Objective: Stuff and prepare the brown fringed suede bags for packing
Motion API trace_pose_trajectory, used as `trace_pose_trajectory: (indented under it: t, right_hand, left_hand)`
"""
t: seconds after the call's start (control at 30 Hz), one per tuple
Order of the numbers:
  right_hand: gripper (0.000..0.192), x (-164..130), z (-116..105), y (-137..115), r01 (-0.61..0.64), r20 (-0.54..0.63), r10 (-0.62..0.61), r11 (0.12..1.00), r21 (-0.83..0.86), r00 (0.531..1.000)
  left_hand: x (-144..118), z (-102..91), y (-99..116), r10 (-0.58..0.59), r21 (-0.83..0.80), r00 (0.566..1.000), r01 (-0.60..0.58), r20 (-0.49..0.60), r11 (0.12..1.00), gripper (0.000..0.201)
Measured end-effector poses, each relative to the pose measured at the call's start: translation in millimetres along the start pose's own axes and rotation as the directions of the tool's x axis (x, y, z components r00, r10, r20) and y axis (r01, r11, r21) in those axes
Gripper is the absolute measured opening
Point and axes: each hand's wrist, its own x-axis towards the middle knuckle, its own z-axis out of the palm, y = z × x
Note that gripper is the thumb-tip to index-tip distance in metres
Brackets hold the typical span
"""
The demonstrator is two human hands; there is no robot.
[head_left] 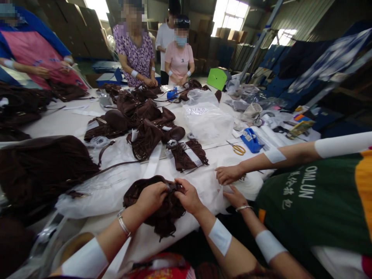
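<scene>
A dark brown fringed bag [168, 219] lies at the table's near edge, between my two hands. My left hand [152, 199] has its fingers closed on the bag's top, near a small shiny metal part. From the other side my right hand [187, 195] pinches the same top edge. The bag's fringe hangs toward me. Just beyond it rests another brown fringed bag [188, 155] with a white paper band around it. A strap runs leftward across clear plastic toward a larger brown bag [43, 166].
At right, a co-worker's hands [229, 175] grip white sheeting beside a roll. Yellow-handled scissors [236, 148] and a blue tape dispenser [252, 140] lie farther off. Brown bags [145, 135] and a plastic bag [207, 122] cover mid-table. Several people stand across the table.
</scene>
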Motion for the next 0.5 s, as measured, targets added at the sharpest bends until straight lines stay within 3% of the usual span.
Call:
trace_pose_trajectory:
  t: [0.3,0.4,0.5]
  right_hand:
    - [0.047,2,3,4,-0.137,-0.062,0.142,0.987,0.084,0.988]
    - [0.045,3,-1,-3,-0.121,-0.053,0.125,0.989,0.081,0.991]
    - [0.048,4,-5,-9,-0.108,-0.002,0.108,0.994,0.004,0.994]
  left_hand:
    - [16,17.4,2,-0.053,0.028,0.994,0.050,0.098,0.998,0.014]
    - [13,13.0,4,-0.018,-0.014,0.991,0.020,0.130,1.000,0.014]
    - [4,-4.1,5,0.033,-0.060,0.987,-0.024,0.158,0.998,0.016]
